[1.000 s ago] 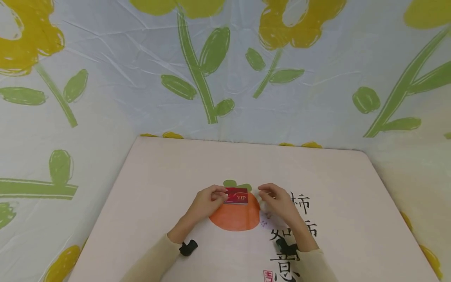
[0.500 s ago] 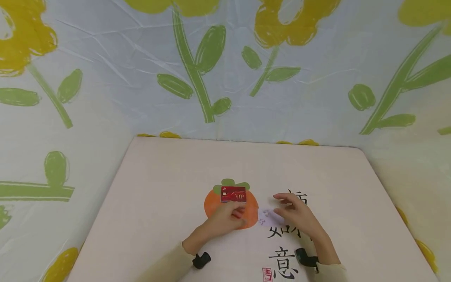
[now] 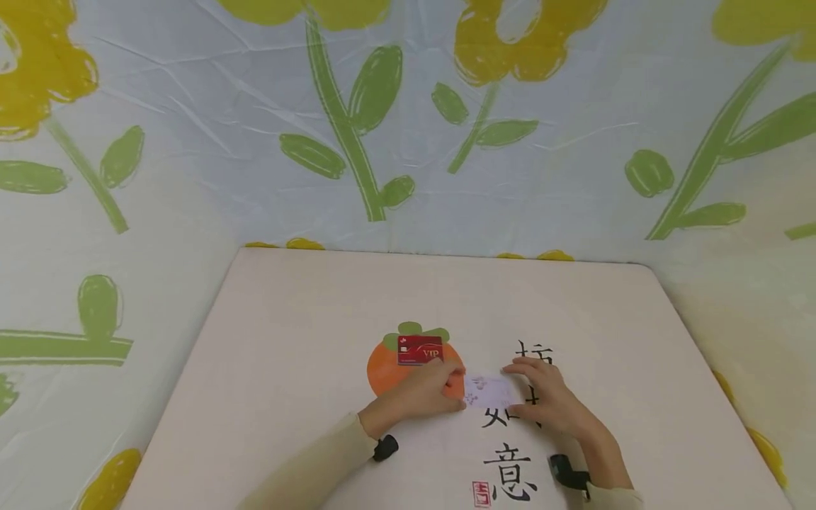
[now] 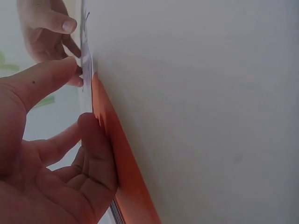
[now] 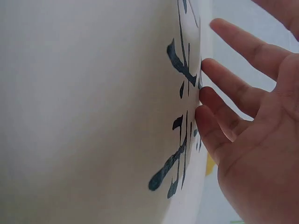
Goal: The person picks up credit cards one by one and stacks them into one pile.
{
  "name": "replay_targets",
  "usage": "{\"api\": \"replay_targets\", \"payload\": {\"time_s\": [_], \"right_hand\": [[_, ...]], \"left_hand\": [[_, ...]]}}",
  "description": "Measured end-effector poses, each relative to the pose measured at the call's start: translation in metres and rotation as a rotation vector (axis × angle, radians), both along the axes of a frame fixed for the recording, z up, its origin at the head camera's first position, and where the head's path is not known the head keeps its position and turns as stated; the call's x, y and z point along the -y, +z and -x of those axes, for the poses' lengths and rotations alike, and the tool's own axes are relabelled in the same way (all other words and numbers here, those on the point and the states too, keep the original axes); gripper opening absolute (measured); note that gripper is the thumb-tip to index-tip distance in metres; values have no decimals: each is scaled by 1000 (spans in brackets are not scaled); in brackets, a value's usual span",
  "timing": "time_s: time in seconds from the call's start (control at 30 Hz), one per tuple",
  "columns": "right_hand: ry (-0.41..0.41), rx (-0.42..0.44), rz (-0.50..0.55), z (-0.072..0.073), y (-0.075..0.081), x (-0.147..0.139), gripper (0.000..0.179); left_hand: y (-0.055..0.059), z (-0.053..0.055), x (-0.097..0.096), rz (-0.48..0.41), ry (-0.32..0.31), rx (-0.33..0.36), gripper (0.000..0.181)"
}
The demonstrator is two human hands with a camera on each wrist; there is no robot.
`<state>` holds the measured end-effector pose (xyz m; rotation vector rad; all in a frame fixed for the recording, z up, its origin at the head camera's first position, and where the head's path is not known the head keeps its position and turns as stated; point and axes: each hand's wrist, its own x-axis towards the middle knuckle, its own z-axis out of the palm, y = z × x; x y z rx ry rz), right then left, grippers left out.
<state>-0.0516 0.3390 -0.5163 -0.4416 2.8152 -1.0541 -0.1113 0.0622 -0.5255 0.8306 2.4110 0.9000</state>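
Observation:
A pale purple card (image 3: 487, 391) with a small flower print lies flat on the table mat, between my two hands. At its left edge is my left hand (image 3: 421, 389), thumb and fingers spread apart by a gap. My right hand (image 3: 553, 402) is at the card's right side with spread fingers; in the right wrist view its fingers (image 5: 233, 88) are fairly straight, their tips at the mat. Behind my left hand lies a red VIP card (image 3: 419, 349); the left wrist view shows a layered edge (image 4: 116, 212) low by the fingers.
The pink table mat (image 3: 306, 319) bears a printed orange persimmon (image 3: 382, 368) under the red card and black brush characters (image 3: 510, 471) on the right. A flower-patterned cloth (image 3: 255, 191) hangs around the back and sides.
My left hand has let go of the red card and moved right to the purple card's left edge. My right hand has shifted right and towards me, uncovering the purple card.

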Motion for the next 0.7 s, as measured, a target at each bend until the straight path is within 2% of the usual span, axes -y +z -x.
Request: {"api": "replay_targets", "payload": {"time_s": [0.13,0.3,0.53,0.7], "right_hand": [[1,-19,-17,-1,-2,1,58],[-10,-40,-31,1,-2,4,51],[-38,-30,-54,1,0,6,44],[-62,-32,-77,2,1,7,43]], "left_hand": [[1,0,-5,81,5,-38,58],[3,-1,-9,141,16,-78,55],[3,-3,-11,139,42,-37,48],[2,-4,-13,144,41,-68,47]]}}
